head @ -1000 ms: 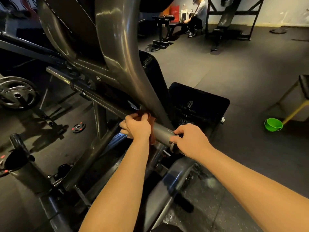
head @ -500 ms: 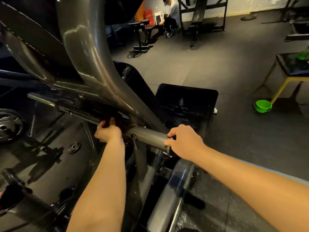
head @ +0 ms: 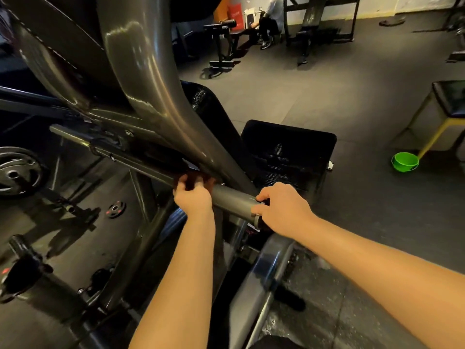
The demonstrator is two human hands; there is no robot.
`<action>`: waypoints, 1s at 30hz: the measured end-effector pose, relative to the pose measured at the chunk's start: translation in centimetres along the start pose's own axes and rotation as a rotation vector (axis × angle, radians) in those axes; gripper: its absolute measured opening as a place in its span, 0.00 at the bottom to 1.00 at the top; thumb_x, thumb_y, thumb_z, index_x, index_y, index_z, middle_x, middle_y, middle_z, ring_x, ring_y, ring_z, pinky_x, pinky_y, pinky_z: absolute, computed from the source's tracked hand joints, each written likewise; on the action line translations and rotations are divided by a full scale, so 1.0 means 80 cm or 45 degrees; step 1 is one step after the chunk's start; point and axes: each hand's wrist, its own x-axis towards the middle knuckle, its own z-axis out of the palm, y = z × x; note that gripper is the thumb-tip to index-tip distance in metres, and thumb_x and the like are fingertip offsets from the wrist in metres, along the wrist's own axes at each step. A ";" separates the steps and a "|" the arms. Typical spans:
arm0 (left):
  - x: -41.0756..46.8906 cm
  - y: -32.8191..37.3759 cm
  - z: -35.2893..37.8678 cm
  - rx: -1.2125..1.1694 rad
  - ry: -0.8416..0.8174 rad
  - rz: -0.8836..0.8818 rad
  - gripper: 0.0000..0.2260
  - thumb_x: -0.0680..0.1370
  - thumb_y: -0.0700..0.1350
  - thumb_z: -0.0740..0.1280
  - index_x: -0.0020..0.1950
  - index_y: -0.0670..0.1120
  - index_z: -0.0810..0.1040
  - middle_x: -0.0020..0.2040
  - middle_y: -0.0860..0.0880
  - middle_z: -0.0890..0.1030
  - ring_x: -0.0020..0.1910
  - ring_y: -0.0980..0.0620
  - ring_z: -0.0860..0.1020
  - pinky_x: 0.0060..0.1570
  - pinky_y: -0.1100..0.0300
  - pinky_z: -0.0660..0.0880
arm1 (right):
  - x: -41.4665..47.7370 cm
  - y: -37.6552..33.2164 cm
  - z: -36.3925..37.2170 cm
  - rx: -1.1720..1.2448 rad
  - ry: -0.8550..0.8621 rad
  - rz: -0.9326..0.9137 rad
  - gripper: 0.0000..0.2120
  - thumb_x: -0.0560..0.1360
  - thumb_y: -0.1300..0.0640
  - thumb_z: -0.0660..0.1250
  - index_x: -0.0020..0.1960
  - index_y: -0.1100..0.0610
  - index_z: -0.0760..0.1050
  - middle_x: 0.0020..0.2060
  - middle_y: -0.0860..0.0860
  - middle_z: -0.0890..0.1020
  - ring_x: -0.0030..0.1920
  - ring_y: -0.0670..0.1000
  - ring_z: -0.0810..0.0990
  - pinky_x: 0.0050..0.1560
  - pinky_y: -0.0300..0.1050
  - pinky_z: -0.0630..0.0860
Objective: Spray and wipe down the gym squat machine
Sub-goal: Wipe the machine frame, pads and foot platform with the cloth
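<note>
The squat machine's thick grey curved frame [head: 141, 79] fills the upper left. A grey horizontal bar [head: 234, 201] runs from it toward the lower right. My left hand [head: 192, 197] grips a dark reddish cloth [head: 196, 178] wrapped round the bar, close under the curved frame. My right hand [head: 284, 210] curls round the bar's free end. A black footplate [head: 289, 152] lies just behind the bar. No spray bottle is in sight.
A weight plate [head: 17, 172] hangs at far left, a small plate [head: 115, 209] lies on the floor. A green bucket [head: 404, 161] stands beside a yellow-legged stool [head: 450, 102] at right. A seated person [head: 271, 18] and benches are at the back.
My left hand slid the cloth left along the bar away from my right hand, then came back part of the way. My right hand stayed on the bar's end. The view shifted.
</note>
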 end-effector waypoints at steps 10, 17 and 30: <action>-0.054 0.022 -0.028 0.196 -0.082 0.138 0.11 0.80 0.43 0.70 0.63 0.49 0.83 0.59 0.49 0.82 0.59 0.45 0.81 0.52 0.61 0.75 | -0.009 -0.007 -0.015 -0.013 -0.088 -0.038 0.17 0.79 0.46 0.70 0.65 0.51 0.81 0.55 0.49 0.82 0.55 0.53 0.80 0.57 0.51 0.78; -0.143 0.018 -0.055 0.575 -0.360 0.302 0.13 0.83 0.43 0.67 0.68 0.47 0.80 0.80 0.49 0.61 0.61 0.70 0.57 0.61 0.83 0.47 | -0.014 0.002 -0.052 0.077 -0.129 -0.154 0.19 0.82 0.55 0.66 0.72 0.52 0.76 0.71 0.50 0.77 0.71 0.52 0.75 0.73 0.47 0.68; -0.198 0.095 -0.025 0.592 -1.000 0.724 0.12 0.82 0.44 0.69 0.59 0.62 0.81 0.60 0.61 0.74 0.58 0.74 0.70 0.53 0.82 0.65 | -0.047 0.008 -0.088 1.372 -0.412 0.172 0.16 0.84 0.49 0.63 0.64 0.57 0.81 0.56 0.58 0.86 0.56 0.59 0.86 0.61 0.57 0.80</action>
